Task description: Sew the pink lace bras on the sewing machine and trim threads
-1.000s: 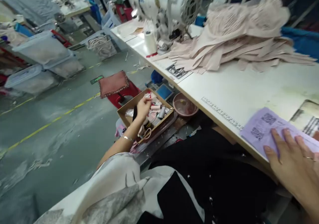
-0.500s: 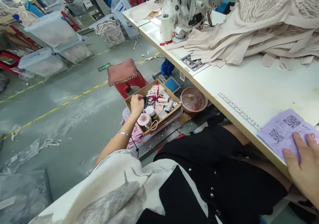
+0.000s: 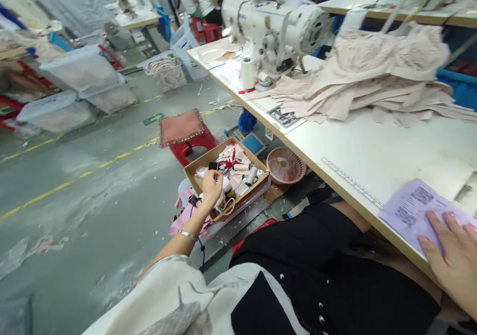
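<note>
- Upper left of the frame: clear lidded bins [image 3: 80,71] on the floor, pale fabric inside.
- Centre: the left hand [image 3: 211,188], fingers curled as if pinching something too small to tell, reaches into the cardboard box [image 3: 203,162] holding thread spools, bottles and pink scraps.
- Right of it: a pink basket [image 3: 286,165] under the table [image 3: 372,146].
- Lower right: the right hand [image 3: 452,258] lies open and flat on a purple sheet [image 3: 408,208].
</note>
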Tool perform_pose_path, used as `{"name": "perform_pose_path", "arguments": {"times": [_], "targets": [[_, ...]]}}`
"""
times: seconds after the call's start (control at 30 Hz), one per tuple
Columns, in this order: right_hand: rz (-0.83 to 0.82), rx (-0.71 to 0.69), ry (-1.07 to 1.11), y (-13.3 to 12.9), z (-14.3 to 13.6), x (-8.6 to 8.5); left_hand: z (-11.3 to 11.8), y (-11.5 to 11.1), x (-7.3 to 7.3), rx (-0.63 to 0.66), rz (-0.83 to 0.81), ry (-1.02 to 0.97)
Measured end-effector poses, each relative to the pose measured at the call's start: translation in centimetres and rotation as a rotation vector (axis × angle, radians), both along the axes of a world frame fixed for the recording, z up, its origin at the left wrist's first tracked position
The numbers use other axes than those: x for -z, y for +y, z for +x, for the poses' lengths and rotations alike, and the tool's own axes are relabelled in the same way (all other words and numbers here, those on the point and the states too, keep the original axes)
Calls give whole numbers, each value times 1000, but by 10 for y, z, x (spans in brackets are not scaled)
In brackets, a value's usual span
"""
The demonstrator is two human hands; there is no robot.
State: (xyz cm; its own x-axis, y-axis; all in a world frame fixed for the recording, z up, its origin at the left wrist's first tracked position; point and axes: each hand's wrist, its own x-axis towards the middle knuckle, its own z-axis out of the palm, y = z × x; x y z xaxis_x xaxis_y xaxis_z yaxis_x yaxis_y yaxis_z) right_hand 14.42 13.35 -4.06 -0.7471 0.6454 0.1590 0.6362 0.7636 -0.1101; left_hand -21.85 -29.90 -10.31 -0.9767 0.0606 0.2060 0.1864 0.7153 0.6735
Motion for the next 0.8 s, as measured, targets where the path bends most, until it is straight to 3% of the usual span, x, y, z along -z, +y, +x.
{"name": "perform_pose_path", "arguments": {"times": [0.1,0.2,0.37,0.43,0.5,0.6,0.73,0.8], "targets": [[-52,44,-41,-26,-11,-27,29,54,1,313,61,73],[-104,73,-104,-35,-16,-43,73,120,-9,693,160,152],[-164,57,9,-25,-11,-42,166,228,-43,1293,298,373],[-189,79,142,-26,-8,-40,200,260,-55,1436,254,542],[-173,155,268,-25,1,-41,222,283,-61,1502,117,654],[-74,375,356,-5,28,-55,235,300,-62,1516,-116,713],[31,717,317,56,75,-83,239,301,-61,1456,-246,725],[22,781,222,87,86,-92,239,303,-65,1451,-257,736]]}}
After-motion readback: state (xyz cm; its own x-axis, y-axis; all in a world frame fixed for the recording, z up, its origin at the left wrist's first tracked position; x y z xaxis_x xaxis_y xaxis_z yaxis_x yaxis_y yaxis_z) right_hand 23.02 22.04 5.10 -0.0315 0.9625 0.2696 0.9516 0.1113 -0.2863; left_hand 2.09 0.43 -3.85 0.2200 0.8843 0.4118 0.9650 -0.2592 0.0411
